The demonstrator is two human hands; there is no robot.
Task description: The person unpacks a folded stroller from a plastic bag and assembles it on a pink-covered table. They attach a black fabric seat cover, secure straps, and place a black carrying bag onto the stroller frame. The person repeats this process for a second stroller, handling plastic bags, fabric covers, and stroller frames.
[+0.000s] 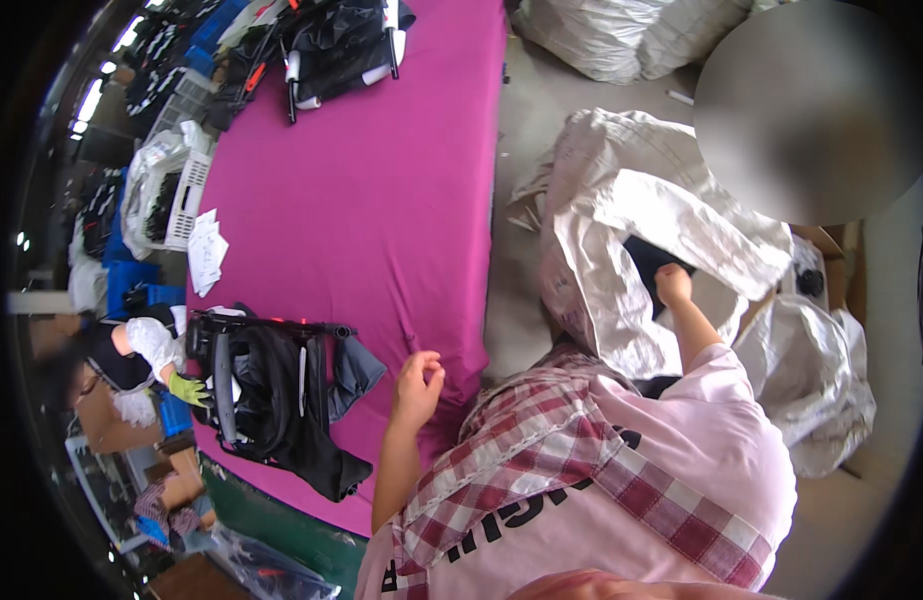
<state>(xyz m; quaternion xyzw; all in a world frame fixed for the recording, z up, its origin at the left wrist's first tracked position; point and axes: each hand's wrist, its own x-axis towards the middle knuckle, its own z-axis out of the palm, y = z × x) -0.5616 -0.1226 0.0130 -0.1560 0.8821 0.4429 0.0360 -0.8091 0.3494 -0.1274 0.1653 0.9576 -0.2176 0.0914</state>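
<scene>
fisheye head camera is looking down from just above the shirt (721, 430), taking in table (351, 180) left, sack (593, 150) right.

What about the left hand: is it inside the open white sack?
No, the left hand shows against the magenta tablecloth, clear of the open white sack.

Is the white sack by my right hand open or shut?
Open: the white sack gapes, showing dark material inside, with your right hand at its mouth.

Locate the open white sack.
In the head view, the white sack sits right of the magenta-covered table, its open mouth at the right hand.
</scene>
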